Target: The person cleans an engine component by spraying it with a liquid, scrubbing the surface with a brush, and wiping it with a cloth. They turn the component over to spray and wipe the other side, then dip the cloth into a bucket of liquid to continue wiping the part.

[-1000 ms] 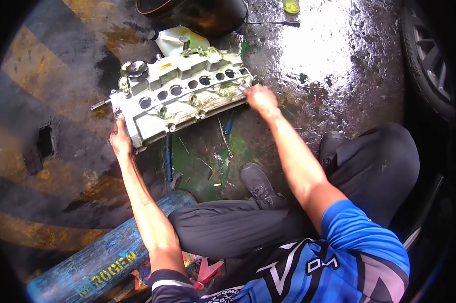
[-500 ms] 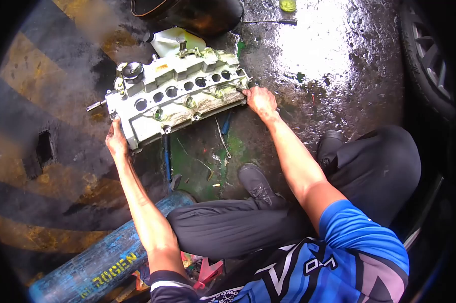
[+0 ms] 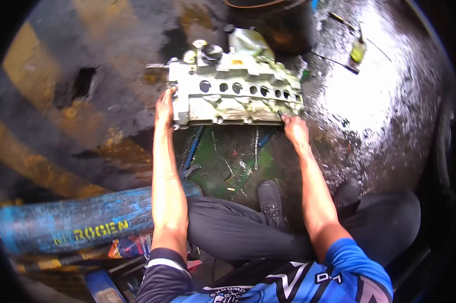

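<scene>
Engine cover: The pale metal engine cover [image 3: 238, 101], with its row of round openings and a black cap [image 3: 211, 52] near its far left corner, lay across the space between the hands, over the floor [image 3: 111, 151]. Whether it rested on something could not be told.
Left hand: The left hand [image 3: 164, 108] gripped the cover's left end, thumb along the edge, the other fingers mostly hidden.
Right hand: The right hand [image 3: 297, 130] was curled at the near right corner, thumb and forefinger close together; what they pinched, if anything, could not be told.
Handling: Likely stiff and fairly heavy for one hand, perhaps slick, since dark smears marked the near side; thin rims might chip if knocked.
Best hold: Probably both short ends, fingers beneath, clear of the cap and the openings.
Floor, far edge: A white jug [image 3: 250, 43] stood just behind the cover, near a dark drum [image 3: 283, 33].
Floor, left edge: A blue cylinder [image 3: 46, 222] lay lengthwise toward the near left corner.
</scene>
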### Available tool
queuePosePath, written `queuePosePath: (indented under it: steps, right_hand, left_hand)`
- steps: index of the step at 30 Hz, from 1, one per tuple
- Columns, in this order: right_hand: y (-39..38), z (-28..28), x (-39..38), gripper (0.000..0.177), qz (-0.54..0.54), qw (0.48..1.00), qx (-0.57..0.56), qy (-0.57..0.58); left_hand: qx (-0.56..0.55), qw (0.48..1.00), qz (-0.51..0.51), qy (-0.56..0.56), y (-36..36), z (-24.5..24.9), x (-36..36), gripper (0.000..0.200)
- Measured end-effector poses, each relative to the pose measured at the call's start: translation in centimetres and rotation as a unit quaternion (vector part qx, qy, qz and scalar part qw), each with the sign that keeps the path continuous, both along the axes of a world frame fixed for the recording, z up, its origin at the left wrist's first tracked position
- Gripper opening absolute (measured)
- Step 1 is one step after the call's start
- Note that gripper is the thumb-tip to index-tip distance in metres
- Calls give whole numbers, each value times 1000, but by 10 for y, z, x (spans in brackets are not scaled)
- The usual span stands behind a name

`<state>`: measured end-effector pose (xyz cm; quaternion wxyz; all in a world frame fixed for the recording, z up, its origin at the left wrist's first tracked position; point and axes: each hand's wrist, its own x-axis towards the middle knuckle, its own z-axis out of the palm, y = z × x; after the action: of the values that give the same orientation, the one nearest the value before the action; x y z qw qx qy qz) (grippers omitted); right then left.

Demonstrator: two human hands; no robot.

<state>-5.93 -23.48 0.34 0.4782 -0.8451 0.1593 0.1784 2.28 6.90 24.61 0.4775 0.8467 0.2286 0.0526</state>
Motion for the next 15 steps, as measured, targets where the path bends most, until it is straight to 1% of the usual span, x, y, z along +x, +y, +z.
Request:
queuePosePath:
  steps: [2,3,4,6,7,8,9,10,11,12,13,14,15]
  right_hand:
    - [35,17,-10,36,-7,986,33,-166]
    - [45,49,-9,33,26,984,48,-169]
    - [57,50,-8,33,40,970,62,-234]
    - [44,42,-6,33,32,995,10,-99]
    - [27,30,-5,37,6,994,41,-105]
    - [15,-1,0,41,1,997,32,-75]
    - [14,3,0,42,-1,997,26,-66]
    - [16,12,-2,43,-6,998,18,-56]
    - [33,21,-7,42,-12,992,12,-123]
    - [53,45,-10,42,12,983,29,-183]
    - [64,102,-8,35,100,991,19,-85]
    - [78,117,-10,34,111,979,92,-146]
    - [91,141,-11,34,120,977,75,-160]
  left_hand:
    - [-123,991,49,3,-4,5,0,45]
    - [-144,989,26,36,17,-7,5,50]
    - [-161,984,38,67,14,-4,4,48]
    - [-155,983,39,89,9,3,-2,46]
    - [-135,988,36,67,7,4,-5,46]
    - [-156,985,35,59,20,-8,-2,45]
    - [-135,989,29,57,21,-8,-2,45]
    - [-115,992,21,56,17,-6,-2,44]
    - [-142,988,2,63,15,-4,-3,44]
    - [-169,983,-17,68,10,3,-5,45]
    - [-212,974,-45,73,19,-1,-1,47]
    - [-206,974,-57,70,13,4,-4,47]
    - [-199,976,-69,62,1,14,-5,48]
